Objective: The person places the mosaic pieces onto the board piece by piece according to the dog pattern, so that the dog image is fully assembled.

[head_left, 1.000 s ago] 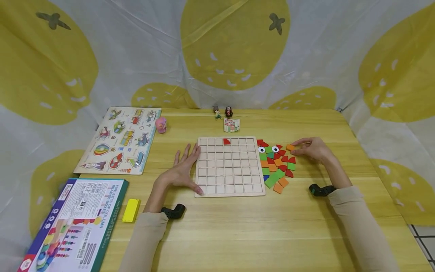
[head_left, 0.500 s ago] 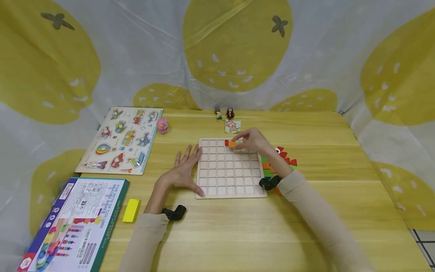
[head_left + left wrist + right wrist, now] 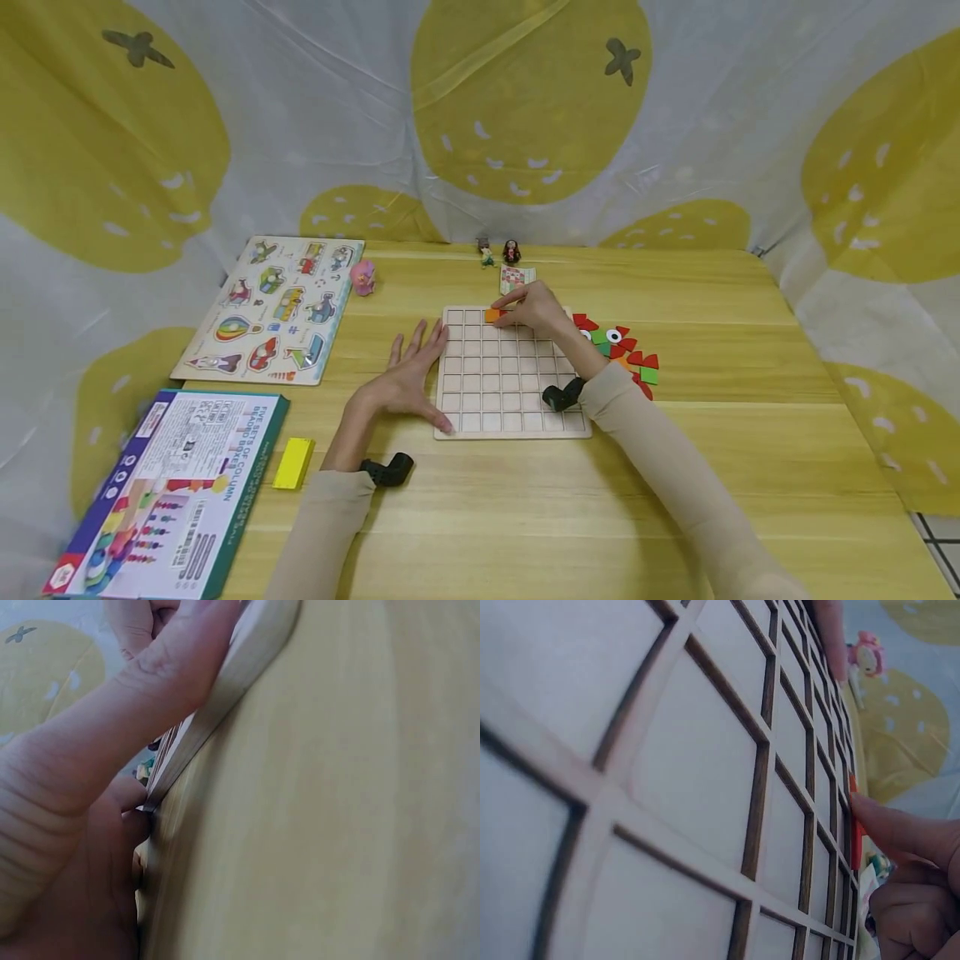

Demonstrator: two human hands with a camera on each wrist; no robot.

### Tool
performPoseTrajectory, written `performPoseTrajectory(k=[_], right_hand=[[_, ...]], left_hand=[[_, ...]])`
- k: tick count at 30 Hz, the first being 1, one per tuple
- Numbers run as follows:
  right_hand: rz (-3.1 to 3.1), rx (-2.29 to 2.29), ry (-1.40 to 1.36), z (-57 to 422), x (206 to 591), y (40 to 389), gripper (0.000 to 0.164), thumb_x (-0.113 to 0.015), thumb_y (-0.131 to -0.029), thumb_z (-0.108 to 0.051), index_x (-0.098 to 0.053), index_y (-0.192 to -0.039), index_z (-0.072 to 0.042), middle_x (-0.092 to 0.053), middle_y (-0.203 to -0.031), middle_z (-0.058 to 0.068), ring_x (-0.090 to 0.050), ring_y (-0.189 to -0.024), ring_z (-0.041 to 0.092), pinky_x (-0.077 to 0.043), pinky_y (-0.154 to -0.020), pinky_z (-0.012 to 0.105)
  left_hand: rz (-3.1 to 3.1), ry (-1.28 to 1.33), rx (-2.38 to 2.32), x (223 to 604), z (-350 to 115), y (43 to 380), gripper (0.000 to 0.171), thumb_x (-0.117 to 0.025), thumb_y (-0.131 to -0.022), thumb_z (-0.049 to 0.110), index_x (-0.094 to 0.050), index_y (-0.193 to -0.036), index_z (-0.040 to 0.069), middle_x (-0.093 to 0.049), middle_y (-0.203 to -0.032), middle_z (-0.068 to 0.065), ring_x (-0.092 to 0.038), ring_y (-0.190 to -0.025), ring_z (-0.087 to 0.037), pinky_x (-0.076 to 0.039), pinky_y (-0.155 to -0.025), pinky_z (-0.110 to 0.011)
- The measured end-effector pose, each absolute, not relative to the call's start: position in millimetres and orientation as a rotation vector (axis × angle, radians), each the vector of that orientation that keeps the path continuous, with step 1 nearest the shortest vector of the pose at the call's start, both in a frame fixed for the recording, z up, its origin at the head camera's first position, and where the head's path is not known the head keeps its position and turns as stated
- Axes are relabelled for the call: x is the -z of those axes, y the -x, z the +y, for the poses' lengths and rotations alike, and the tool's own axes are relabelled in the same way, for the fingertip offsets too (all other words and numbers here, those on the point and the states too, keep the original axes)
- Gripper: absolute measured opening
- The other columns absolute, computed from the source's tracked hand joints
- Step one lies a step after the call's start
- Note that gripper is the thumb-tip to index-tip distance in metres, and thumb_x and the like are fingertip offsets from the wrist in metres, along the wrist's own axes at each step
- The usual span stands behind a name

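A pale wooden grid board (image 3: 487, 383) lies flat on the table. My left hand (image 3: 405, 383) rests along its left edge, fingers spread, with the thumb at the near left corner. Over the far row, my right hand (image 3: 542, 312) pinches an orange square tile (image 3: 491, 316) just left of a red piece (image 3: 503, 314). In the right wrist view, the thumb touches the orange tile (image 3: 852, 784) beside the red piece (image 3: 856, 844). Whether the tile sits fully in its cell I cannot tell. Right of the board lie several coloured pieces (image 3: 648, 376), partly hidden by my right forearm.
A small patterned card (image 3: 517, 279) lies behind the board, with two figurines (image 3: 512, 251) beyond it. On the left are a picture puzzle board (image 3: 270, 317), a pink figure (image 3: 363, 277), a box (image 3: 176, 492) and a yellow block (image 3: 293, 463).
My right hand has carried the orange tile from the pile leftward to the board's far row, passing from the red piece's right side to its left. My left hand has stayed put.
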State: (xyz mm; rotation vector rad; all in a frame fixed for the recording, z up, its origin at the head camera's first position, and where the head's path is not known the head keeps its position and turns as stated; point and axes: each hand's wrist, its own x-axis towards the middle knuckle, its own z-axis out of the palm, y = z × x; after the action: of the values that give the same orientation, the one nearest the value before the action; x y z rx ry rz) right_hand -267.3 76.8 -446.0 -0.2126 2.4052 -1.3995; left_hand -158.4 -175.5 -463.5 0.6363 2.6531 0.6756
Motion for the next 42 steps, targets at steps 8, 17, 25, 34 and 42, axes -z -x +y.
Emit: performPoseTrajectory(k=[8, 17, 25, 34, 42], right_hand=[[2.414, 1.309, 0.244, 72.1, 443.2, 268.8, 0.028, -0.083, -0.074, -0.015, -0.078, -0.101, -0.015, -0.07, -0.091, 0.008, -0.037, -0.06, 0.009, -0.032, -0.055, 0.024], [2.478, 1.278, 0.154, 164.4, 423.1, 260.8, 0.036, -0.076, -0.083, -0.022, -0.071, -0.118, -0.015, -0.04, -0.056, -0.004, -0.024, -0.046, 0.013, -0.026, -0.045, 0.027], [2.467, 1.234, 0.0, 226.0, 439.2, 260.6, 0.032, -0.075, -0.084, -0.026, -0.073, -0.112, -0.01, -0.037, -0.046, -0.007, -0.028, -0.043, 0.011, -0.031, -0.047, 0.029], [2.418, 1.207, -0.083, 228.5, 445.2, 265.9, 0.036, -0.078, -0.082, -0.029, -0.073, -0.109, -0.007, -0.072, -0.104, 0.008, -0.063, -0.084, 0.017, -0.051, -0.071, 0.025], [2.388, 1.284, -0.128, 238.5, 446.2, 265.7, 0.038, -0.075, -0.085, -0.025, -0.07, -0.113, 0.0, -0.075, -0.083, -0.004, -0.066, -0.072, 0.009, -0.047, -0.06, 0.023]], left_hand=[[2.647, -0.638, -0.671, 463.6, -174.3, 158.7, 0.152, -0.088, -0.047, 0.061, 0.005, -0.155, 0.01, 0.014, -0.164, -0.007, 0.019, -0.149, -0.034, 0.015, -0.117, -0.06], [2.66, -0.652, -0.68, 465.1, -175.4, 159.1, 0.153, -0.088, -0.045, 0.063, 0.005, -0.155, 0.009, 0.013, -0.164, -0.007, 0.018, -0.149, -0.035, 0.014, -0.116, -0.06], [2.657, -0.618, -0.666, 464.3, -176.7, 161.5, 0.153, -0.086, -0.045, 0.067, 0.005, -0.156, 0.013, 0.014, -0.164, -0.004, 0.02, -0.149, -0.034, 0.017, -0.115, -0.062], [2.642, -0.651, -0.691, 464.0, -172.5, 161.5, 0.152, -0.088, -0.046, 0.063, 0.004, -0.156, 0.01, 0.014, -0.164, -0.006, 0.02, -0.148, -0.037, 0.017, -0.114, -0.064], [2.649, -0.663, -0.661, 464.2, -172.9, 162.2, 0.152, -0.087, -0.048, 0.064, 0.005, -0.155, 0.01, 0.013, -0.163, -0.009, 0.019, -0.148, -0.038, 0.016, -0.114, -0.064]])
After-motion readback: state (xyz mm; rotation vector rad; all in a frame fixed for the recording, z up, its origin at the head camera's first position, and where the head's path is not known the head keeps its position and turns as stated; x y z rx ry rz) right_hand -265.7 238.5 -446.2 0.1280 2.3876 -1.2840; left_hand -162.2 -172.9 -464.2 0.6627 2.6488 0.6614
